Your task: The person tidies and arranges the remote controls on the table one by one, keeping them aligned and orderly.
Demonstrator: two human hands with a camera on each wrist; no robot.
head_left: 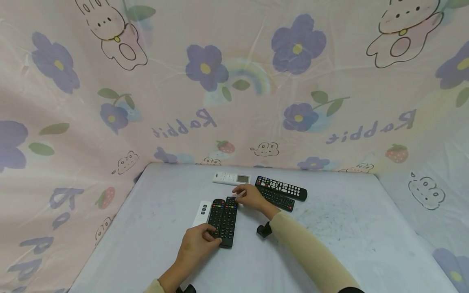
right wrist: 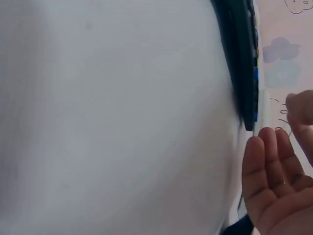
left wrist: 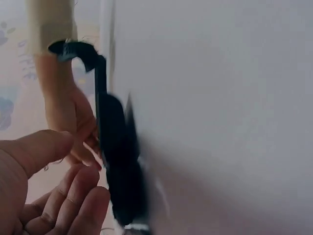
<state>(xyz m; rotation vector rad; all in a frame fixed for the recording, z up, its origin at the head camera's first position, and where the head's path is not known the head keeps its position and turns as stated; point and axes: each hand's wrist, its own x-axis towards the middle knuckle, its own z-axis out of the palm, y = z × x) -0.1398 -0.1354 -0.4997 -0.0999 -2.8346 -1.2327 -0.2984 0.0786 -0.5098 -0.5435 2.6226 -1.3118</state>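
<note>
Two black remote controls stand out, lying side by side lengthwise: a left one with a rounded top and a right one. A white remote lies along their left side. My left hand is at the near ends of the black pair, thumb and fingertips overlapping them in the head view. In the left wrist view its fingers are loosely bent, thumb apart. My right hand is at the far end of the right black remote. The right wrist view shows its fingers nearly straight, with a gap to the thumb.
Toward the back of the white table, a white remote with a small screen lies crosswise. Right of it are a black remote with white buttons and another black remote. A patterned curtain encloses the table's back and sides.
</note>
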